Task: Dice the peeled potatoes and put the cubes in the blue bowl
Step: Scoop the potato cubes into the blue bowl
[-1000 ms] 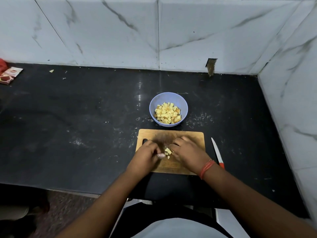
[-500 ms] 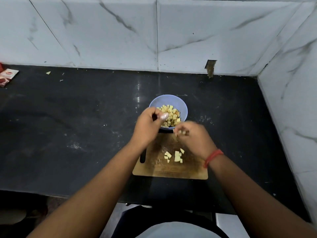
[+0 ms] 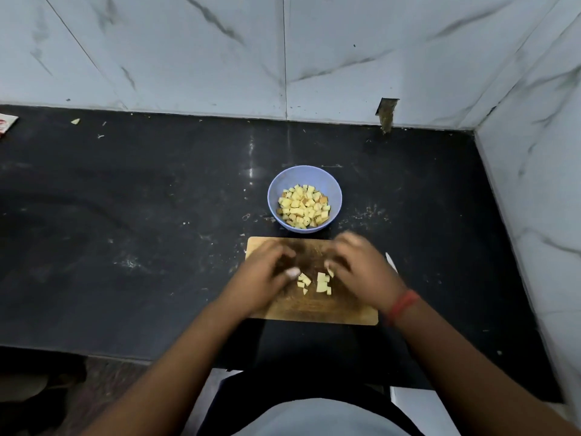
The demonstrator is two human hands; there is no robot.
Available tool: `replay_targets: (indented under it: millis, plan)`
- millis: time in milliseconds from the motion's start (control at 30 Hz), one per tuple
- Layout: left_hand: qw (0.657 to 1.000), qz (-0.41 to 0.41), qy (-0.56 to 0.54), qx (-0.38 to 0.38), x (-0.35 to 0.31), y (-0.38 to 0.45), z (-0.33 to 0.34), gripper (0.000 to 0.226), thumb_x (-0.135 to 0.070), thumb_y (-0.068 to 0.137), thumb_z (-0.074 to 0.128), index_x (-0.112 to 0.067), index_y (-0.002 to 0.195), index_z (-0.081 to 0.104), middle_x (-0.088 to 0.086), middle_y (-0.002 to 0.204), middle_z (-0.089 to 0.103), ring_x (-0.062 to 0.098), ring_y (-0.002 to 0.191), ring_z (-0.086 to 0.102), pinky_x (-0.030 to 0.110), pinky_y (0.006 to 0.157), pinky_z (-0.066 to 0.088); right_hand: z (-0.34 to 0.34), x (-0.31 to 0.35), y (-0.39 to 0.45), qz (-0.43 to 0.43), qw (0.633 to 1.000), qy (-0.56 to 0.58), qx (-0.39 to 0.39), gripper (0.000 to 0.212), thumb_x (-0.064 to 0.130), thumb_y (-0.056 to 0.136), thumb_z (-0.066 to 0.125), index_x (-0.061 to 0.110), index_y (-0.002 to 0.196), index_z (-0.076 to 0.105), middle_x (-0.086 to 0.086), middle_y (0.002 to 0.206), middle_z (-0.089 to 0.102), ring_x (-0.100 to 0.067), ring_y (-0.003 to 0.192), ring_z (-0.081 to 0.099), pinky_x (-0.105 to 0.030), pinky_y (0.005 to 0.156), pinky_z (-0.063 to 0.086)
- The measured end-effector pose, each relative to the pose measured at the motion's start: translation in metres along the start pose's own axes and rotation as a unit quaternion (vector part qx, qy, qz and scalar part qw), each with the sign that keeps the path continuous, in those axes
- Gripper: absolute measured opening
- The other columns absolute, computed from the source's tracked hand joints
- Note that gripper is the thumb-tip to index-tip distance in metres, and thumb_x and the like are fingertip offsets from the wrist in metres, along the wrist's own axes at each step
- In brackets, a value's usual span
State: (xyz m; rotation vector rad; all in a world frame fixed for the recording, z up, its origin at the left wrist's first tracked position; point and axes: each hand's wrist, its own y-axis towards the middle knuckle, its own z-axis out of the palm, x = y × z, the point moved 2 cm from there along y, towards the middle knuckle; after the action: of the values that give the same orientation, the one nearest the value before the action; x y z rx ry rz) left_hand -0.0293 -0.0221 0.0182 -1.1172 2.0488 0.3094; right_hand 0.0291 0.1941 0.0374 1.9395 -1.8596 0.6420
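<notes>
A person's hands work over a wooden cutting board (image 3: 314, 309) on a black counter (image 3: 125, 215). The left hand (image 3: 261, 280) and right hand (image 3: 361, 269), w/ a red wrist thread (image 3: 404, 305), flank a small cluster of potato cubes (image 3: 316, 283) at mid-board, fingers curled inward toward them; motion blur makes it impossible to tell whether either hand grips any. Just beyond the board's far edge, the blue bowl (image 3: 276, 184) holds a heap of diced potato (image 3: 303, 206). A white knife tip (image 3: 390, 261) shows by the right hand.
</notes>
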Motion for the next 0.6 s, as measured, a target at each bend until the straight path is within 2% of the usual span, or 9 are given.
replay_targets:
  millis: [67,133,233,333,433,533,600]
  plan:
    - [0.996,0.039,0.073,0.04,0.003,-0.008,0.021,0.048,-0.041,0.09,0.072,-0.021,0.131,0.058,-0.006,0.122,0.052,0.011,0.112,0.049,0.028,0.096,0.043,0.021,-0.006,-0.02,-0.023,0.994,-0.072,0.077,0.042,0.034,0.089,0.066,0.03,0.129,0.057,0.009,0.129,0.05,-0.014,0.122,0.043,-0.027,0.1,0.039]
    - [0.984,0.075,0.154,0.04,0.005,-0.009,0.036,0.06,-0.047,0.087,0.072,-0.02,0.138,0.054,-0.002,0.122,0.05,0.017,0.113,0.047,0.034,0.097,0.043,0.034,-0.007,-0.029,-0.045,0.988,-0.122,0.085,0.052,0.034,0.083,0.072,0.033,0.133,0.055,0.006,0.134,0.05,-0.018,0.123,0.043,-0.032,0.101,0.043]
    - [0.968,0.115,0.223,0.021,0.003,-0.006,0.046,0.057,-0.04,0.081,0.077,-0.019,0.131,0.059,0.002,0.114,0.052,0.022,0.106,0.05,0.039,0.089,0.047,0.044,-0.005,-0.028,-0.08,0.984,-0.152,0.045,0.039,0.027,0.079,0.076,0.027,0.117,0.065,0.002,0.122,0.06,-0.021,0.109,0.053,-0.032,0.09,0.051]
    - [0.964,0.134,0.229,0.023,-0.001,-0.003,0.048,0.042,-0.026,0.08,0.078,-0.016,0.119,0.064,0.004,0.11,0.053,0.022,0.101,0.052,0.037,0.084,0.05,0.053,-0.005,-0.026,-0.112,0.983,-0.145,0.021,0.018,0.023,0.084,0.069,0.021,0.103,0.068,0.0,0.112,0.061,-0.021,0.099,0.054,-0.032,0.082,0.053]
    - [0.965,0.144,0.219,0.027,-0.002,-0.002,0.048,0.034,-0.016,0.08,0.074,-0.013,0.112,0.064,0.006,0.11,0.054,0.023,0.099,0.052,0.038,0.081,0.051,0.055,-0.008,-0.025,-0.106,0.983,-0.146,0.022,0.013,0.024,0.088,0.06,0.02,0.1,0.065,-0.002,0.107,0.057,-0.022,0.094,0.052,-0.033,0.078,0.052]
    - [0.967,0.143,0.206,0.035,-0.005,-0.003,0.051,0.035,-0.007,0.079,0.07,-0.011,0.113,0.062,0.007,0.112,0.053,0.023,0.1,0.053,0.036,0.083,0.048,0.052,-0.004,-0.023,-0.087,0.985,-0.145,0.038,0.028,0.032,0.088,0.042,0.016,0.092,0.064,-0.005,0.1,0.054,-0.023,0.089,0.052,-0.038,0.072,0.053]
    - [0.97,0.144,0.192,0.031,-0.007,-0.005,0.052,0.034,-0.003,0.077,0.07,-0.01,0.109,0.061,0.008,0.109,0.053,0.024,0.096,0.055,0.036,0.08,0.048,0.049,0.0,-0.023,-0.091,0.984,-0.147,0.041,0.03,0.034,0.087,0.039,0.016,0.09,0.064,-0.005,0.098,0.053,-0.023,0.088,0.052,-0.037,0.071,0.052]
